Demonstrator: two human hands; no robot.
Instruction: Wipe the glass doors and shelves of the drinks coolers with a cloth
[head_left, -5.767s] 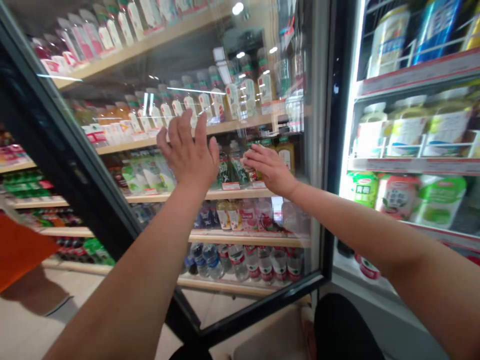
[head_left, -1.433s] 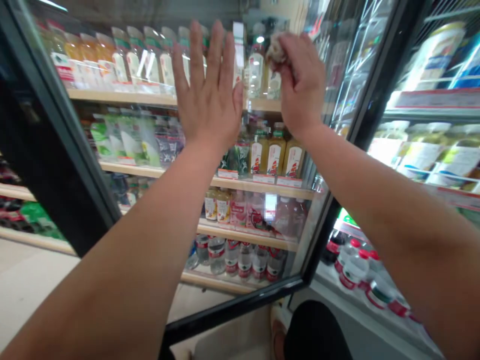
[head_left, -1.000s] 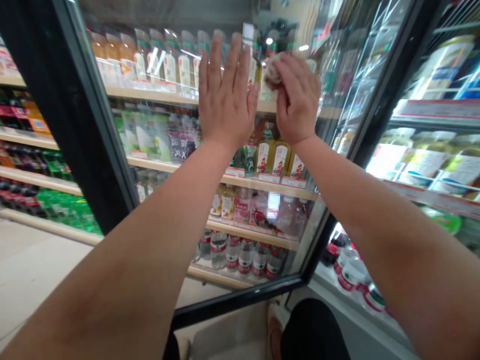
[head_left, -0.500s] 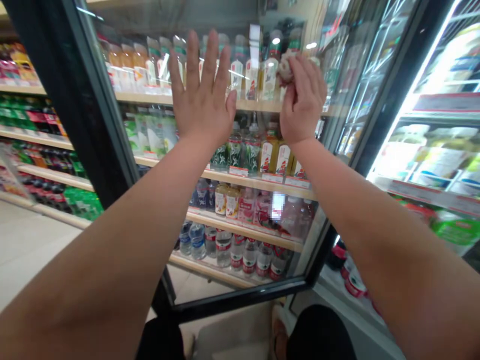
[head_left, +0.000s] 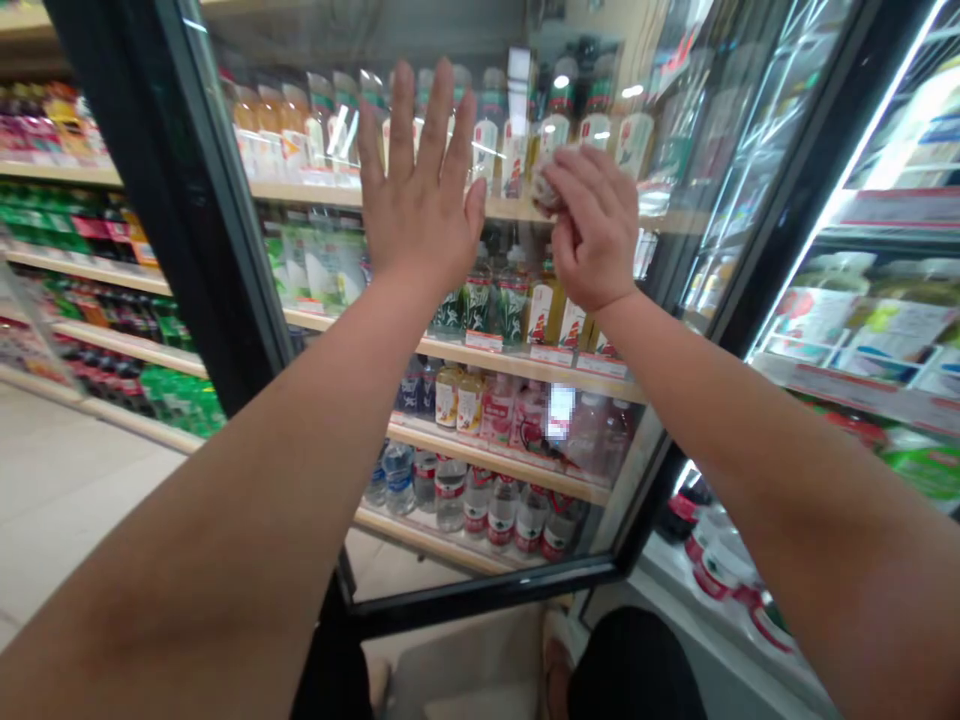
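While left grip (head_left: 424, 210) is spread, right grip (head_left: 596, 228) pinches cloth (head_left: 545, 192), clear of door frame (head_left: 487, 595).

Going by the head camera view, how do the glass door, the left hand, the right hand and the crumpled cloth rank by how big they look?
1. Glass door, largest by far
2. Left hand, fingers spread
3. Right hand, curled
4. Crumpled cloth, smallest in what shows; partly hidden

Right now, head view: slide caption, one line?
Left hand spread at a glass door, right hand gripping a bunched cloth, bottled drinks beyond the pane.
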